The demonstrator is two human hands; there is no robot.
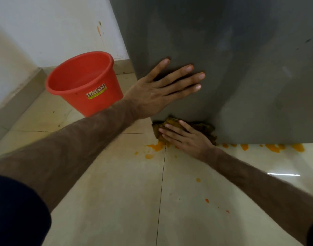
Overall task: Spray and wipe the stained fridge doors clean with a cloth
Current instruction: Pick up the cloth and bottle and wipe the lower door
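The grey fridge door (240,68) fills the upper right of the head view, seen from above down to its bottom edge. My left hand (157,91) lies flat on the door near its lower left corner, fingers straight and spread. Below it, my right hand (186,137) presses a crumpled brown, yellow-stained cloth (203,127) against the bottom left edge of the door, just above the floor. Its fingers lie straight over the cloth. No spray bottle is in view.
A red plastic bucket (81,82) with water in it stands on the floor left of the fridge, near the white wall (54,23). Orange-yellow splatter (274,148) lies on the beige tiles along the door's foot, with smaller drops further out.
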